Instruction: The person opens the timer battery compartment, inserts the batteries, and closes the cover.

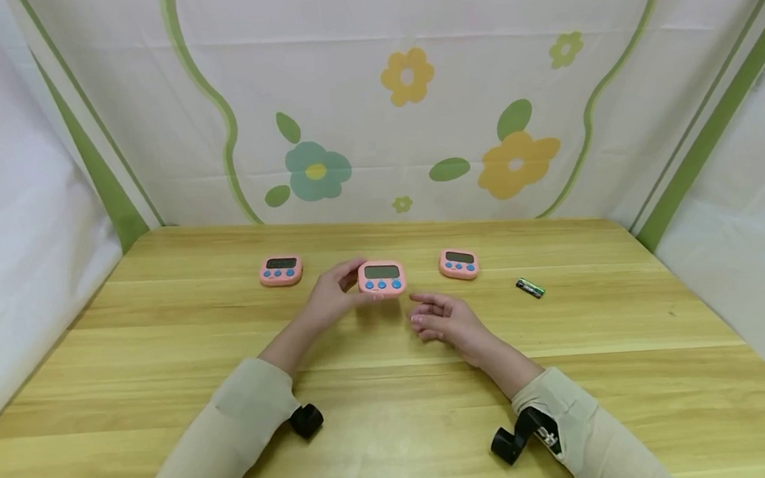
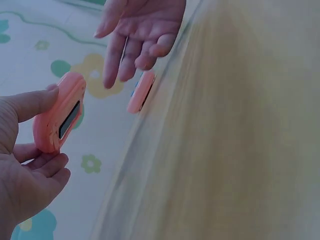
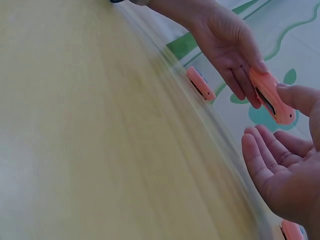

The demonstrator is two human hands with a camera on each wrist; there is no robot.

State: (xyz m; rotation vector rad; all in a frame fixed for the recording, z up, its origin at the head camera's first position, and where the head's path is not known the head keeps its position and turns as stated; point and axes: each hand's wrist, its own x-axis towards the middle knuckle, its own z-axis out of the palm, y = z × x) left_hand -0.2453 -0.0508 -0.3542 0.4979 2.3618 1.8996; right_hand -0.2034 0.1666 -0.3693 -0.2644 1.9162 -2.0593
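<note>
My left hand [image 1: 333, 296] grips a pink digital timer [image 1: 382, 273] by its left side, thumb along the bottom and fingers behind it. The timer is raised off the table, its grey screen and blue buttons facing me. In the left wrist view the pink timer [image 2: 61, 114] sits between thumb and fingers, on edge to the camera. My right hand [image 1: 454, 324] hovers just right of and below the timer, its fingers loosely bent with nothing in them. In the right wrist view the thumb of the right hand [image 3: 295, 177] overlaps the timer's near end.
Two more pink timers lie on the wooden table [image 1: 396, 430]: one timer [image 1: 281, 271] at the back left, another timer [image 1: 459, 263] behind the right hand. Small green-and-black batteries [image 1: 530, 288] lie farther right. A flowered white cloth [image 1: 360, 107] hangs behind the table.
</note>
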